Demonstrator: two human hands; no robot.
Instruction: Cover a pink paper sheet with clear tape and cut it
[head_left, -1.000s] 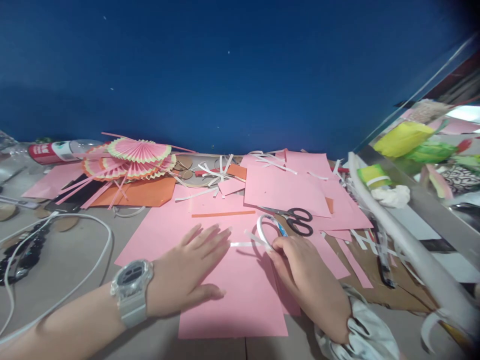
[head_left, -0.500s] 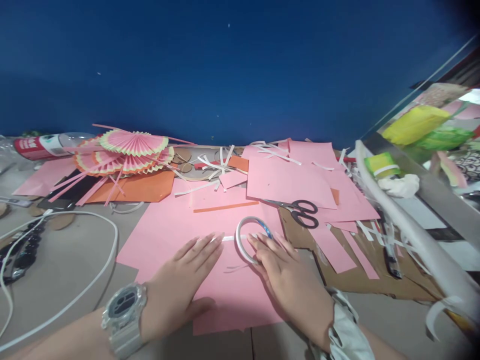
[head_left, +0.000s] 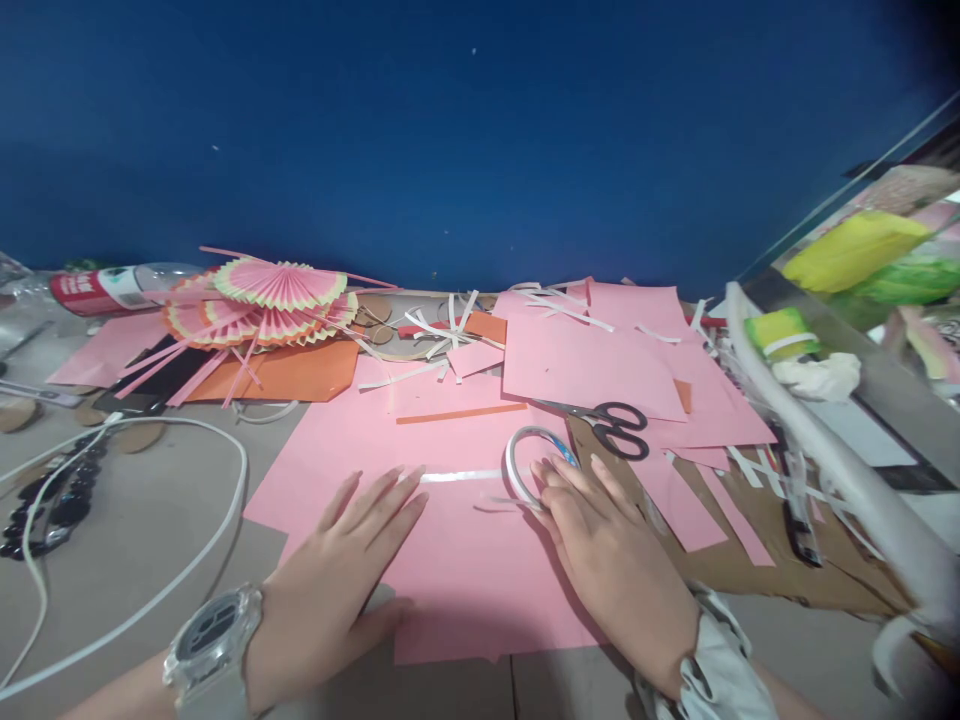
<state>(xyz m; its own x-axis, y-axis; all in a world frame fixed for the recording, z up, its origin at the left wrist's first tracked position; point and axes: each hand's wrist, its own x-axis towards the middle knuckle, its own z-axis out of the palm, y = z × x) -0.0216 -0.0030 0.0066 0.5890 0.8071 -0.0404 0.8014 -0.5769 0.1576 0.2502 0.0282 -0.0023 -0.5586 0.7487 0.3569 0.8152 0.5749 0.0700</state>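
Note:
My left hand (head_left: 341, 565) lies flat and open on a pink paper sheet (head_left: 465, 580), with a grey watch on its wrist. A strip of white tape (head_left: 461, 476) runs across the sheet from the fingertips to a roll of double-sided tape (head_left: 529, 460). My right hand (head_left: 607, 550) holds that roll by its rim, fingers closed around it. Black-handled scissors (head_left: 611, 425) lie just beyond the roll on more pink paper.
Folded pink paper fans (head_left: 262, 305) and an orange sheet (head_left: 281, 375) sit at the back left, near a plastic bottle (head_left: 112, 288). A white cable (head_left: 150, 590) loops on the left. Paper strips, brown cardboard (head_left: 757, 560) and a white pipe (head_left: 825, 450) crowd the right.
My right hand has drawn the tape roll to the right, laying a longer white strip on the pink sheet. The left hand stays flat on the paper.

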